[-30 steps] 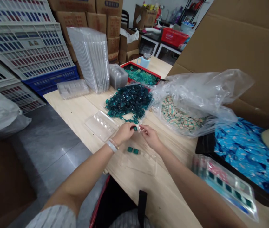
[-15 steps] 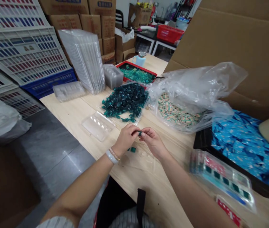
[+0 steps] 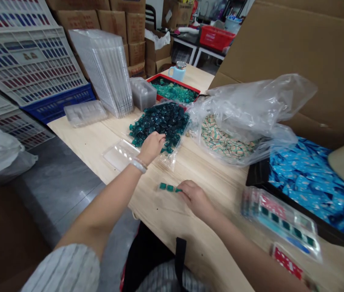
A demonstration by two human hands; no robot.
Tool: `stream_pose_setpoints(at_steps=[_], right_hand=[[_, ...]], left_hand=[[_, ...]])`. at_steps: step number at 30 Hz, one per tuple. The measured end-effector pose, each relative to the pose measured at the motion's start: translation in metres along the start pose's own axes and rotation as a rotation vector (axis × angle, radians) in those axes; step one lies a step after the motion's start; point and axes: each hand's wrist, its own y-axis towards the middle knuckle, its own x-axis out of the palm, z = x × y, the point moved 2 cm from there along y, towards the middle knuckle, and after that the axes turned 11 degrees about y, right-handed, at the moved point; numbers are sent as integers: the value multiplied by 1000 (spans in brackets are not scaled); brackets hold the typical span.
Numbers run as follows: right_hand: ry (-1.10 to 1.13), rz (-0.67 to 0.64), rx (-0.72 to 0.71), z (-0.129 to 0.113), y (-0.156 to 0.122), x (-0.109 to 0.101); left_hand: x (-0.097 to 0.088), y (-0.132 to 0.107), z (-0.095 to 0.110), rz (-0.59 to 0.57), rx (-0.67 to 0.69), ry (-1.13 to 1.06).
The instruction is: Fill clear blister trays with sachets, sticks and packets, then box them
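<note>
My left hand (image 3: 152, 148) rests at the near edge of a heap of dark teal cubes (image 3: 160, 125), its fingers over them. Whether it holds any is hidden. My right hand (image 3: 194, 198) lies on the bare wooden table (image 3: 160, 227), its fingertips touching the end of a short row of three small teal cubes (image 3: 168, 187). Beside my left wrist is a clear plastic blister tray (image 3: 120, 154), with no cubes visible in it.
Behind the heap stand a tall stack of clear trays (image 3: 102, 69) and a red tray of lighter teal pieces (image 3: 173, 91). To the right are a plastic bag of striped packets (image 3: 225, 138), a filled blister pack (image 3: 281, 223) and blue packets on a black tray (image 3: 312, 182).
My hands have parted. The left has moved forward to the heap, and the right has moved back to the row, which now shows three cubes instead of two.
</note>
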Motion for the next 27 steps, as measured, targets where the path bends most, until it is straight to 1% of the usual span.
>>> stream_pose_setpoints(at_steps=[2,3,5,7,8,10,12,13,15,16,18,21,23,25,27], right_hand=[[-186,-102,-76,-2,-3,10],[-254,-132,-95,-2,-5,13],[-328,-170,-115,-2,-8,13],[-337,-150,-104,-2,-5,6],[-333,-106,-90,-1,1,0],[-328,27,-64,0,23,-13],[-345,120,-39,4,58,-21],[-368,119,-12,8,78,-21],[-453,72,102,17,114,-16],[-488,49,153,22,127,-13],[-503,24,202,30,142,-7],[-390,43,167,37,141,-7],[-283,66,142,38,135,-12],[-188,97,134,37,130,-18],[-96,146,149,36,126,-22]], left_hand=[[3,13,-8,-15,31,127],[6,15,-10,-52,47,173],[13,10,-10,-149,71,227],[22,-2,-8,-203,62,256],[26,-8,-7,-201,47,263],[31,-16,-7,-172,21,247],[33,-18,-9,-150,11,192],[32,-18,-11,-148,8,164],[29,-18,-15,-158,-3,126],[26,-18,-17,-162,-9,115],[22,-19,-19,-144,-21,97],[17,-20,-18,-52,-32,34],[17,-17,-15,-2,-69,-73],[19,-12,-12,11,-157,-233],[21,-7,-8,-24,-281,-445]])
